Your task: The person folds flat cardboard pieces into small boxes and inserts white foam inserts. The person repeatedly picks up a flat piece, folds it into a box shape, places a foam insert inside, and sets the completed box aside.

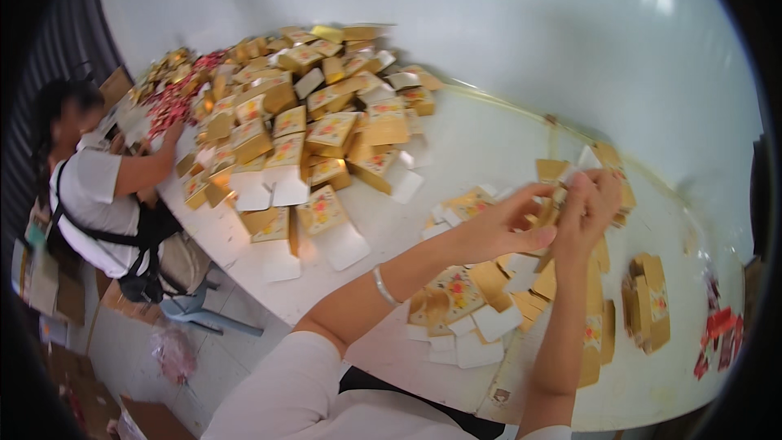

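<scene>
Over the right part of the table, my left hand [515, 224] and my right hand [588, 205] come together around a small gold cardboard box [551, 210]. Both hands are closed on it, the left with its thumb stretched along the near side. Fingers cover most of the box, so its shape is partly hidden. Beneath my forearms lie several flat gold cartons [456, 293] with flower prints and white flaps. Right of my right wrist lies a stack of folded gold cartons [648, 303]. Further gold cartons [615, 183] sit just behind my right hand.
A large heap of gold flowered boxes [330, 130] covers the table's far left, with red packets [175, 98] beside it. Red wrappers [721, 334] lie at the right edge. Another person [106, 187] sits at the left on a blue stool [208, 310]. A pale wall [505, 24] stands behind.
</scene>
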